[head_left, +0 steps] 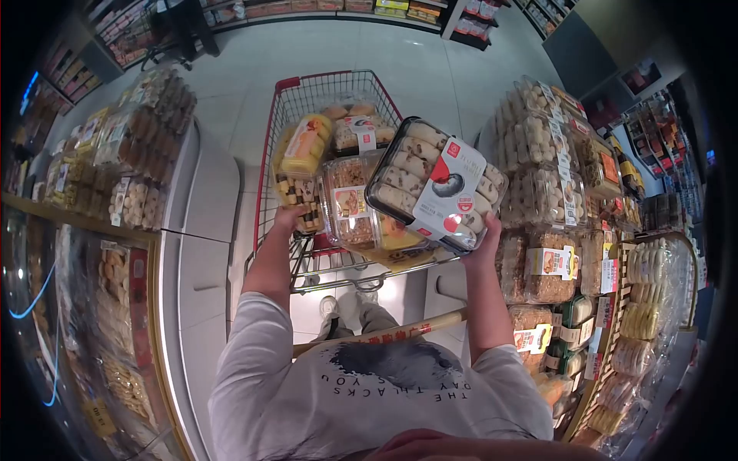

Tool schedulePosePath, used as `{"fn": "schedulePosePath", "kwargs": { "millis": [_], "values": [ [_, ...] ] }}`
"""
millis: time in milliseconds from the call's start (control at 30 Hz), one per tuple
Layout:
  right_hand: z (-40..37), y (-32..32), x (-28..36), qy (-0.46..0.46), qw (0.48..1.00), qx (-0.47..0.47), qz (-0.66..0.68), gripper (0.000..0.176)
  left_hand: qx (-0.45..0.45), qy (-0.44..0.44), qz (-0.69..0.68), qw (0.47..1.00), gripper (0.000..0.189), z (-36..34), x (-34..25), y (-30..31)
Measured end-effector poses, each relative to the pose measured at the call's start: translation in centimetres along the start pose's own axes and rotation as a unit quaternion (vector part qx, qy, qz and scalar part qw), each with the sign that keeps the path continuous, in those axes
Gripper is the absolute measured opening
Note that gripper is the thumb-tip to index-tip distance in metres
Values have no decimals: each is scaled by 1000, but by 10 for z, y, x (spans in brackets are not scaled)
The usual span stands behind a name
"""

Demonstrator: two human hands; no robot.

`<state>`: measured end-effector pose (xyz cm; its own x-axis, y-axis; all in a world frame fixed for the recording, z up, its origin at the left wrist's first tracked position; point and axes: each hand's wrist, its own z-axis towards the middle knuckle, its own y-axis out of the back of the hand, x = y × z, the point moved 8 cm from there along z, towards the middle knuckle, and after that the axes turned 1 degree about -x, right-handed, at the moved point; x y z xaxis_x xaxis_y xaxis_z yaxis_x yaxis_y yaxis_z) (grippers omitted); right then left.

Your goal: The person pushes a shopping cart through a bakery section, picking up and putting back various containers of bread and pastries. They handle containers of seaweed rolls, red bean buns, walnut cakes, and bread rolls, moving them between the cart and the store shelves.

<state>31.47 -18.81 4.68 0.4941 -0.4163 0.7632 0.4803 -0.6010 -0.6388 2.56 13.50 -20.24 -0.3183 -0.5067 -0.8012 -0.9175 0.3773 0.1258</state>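
Note:
My right hand (486, 242) is closed on the near right corner of a large clear tray of pale, dark-flecked buns (411, 173) with a white and red label. This tray is tilted over the right side of the shopping cart (377, 86). My left hand (289, 218) is at the cart's left side, against a pack of checkered cookies (307, 203); its fingers are partly hidden. In the cart lie a yellow-lidded pack (307, 144), a brown bread pack (351, 201) and a round-bun pack (363, 134).
Stacked bakery packs stand on a display (542, 169) at the right and on a counter (146, 138) at the left. The cart's handle (384, 336) is close to my body. A person's dark-clothed legs (192, 27) and shelves appear at the back.

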Motion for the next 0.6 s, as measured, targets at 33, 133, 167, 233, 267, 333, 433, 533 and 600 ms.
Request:
{"fn": "schedulePosePath", "kwargs": {
  "millis": [33, 133, 167, 233, 267, 333, 433, 533, 600],
  "values": [
    [1, 3, -2, -5, 1000, -1, 11, 64, -13, -43, 8, 999, 49, -2, -8, -1],
    [2, 8, -4, -22, 999, 2, 32, 58, -104, -117, 81, 984, 45, -8, -22, 2],
    [3, 8, -3, -16, 1000, 0, 15, 60, -142, -135, 116, 974, 44, -9, -30, 5],
    [3, 9, -2, -2, 1000, -8, -16, 63, -188, -150, 135, 961, 41, -27, -53, 4],
    [4, 9, -2, -1, 1000, -10, -15, 62, -215, -158, 162, 950, 39, -32, -62, 6],
    [4, 10, -2, -1, 1000, -14, -16, 59, -238, -162, 190, 939, 35, -55, -79, 11],
    [5, 12, -2, -3, 1000, -21, -12, 55, -249, -149, 254, 923, 34, -102, -108, 23],
    [2, 7, -2, -20, 999, -24, -9, 54, -244, -163, 255, 921, 35, -135, -128, 30],
    [0, 3, -1, -6, 1000, -17, -9, 54, -221, -173, 249, 927, 35, -157, -141, 35]
  ]
}}
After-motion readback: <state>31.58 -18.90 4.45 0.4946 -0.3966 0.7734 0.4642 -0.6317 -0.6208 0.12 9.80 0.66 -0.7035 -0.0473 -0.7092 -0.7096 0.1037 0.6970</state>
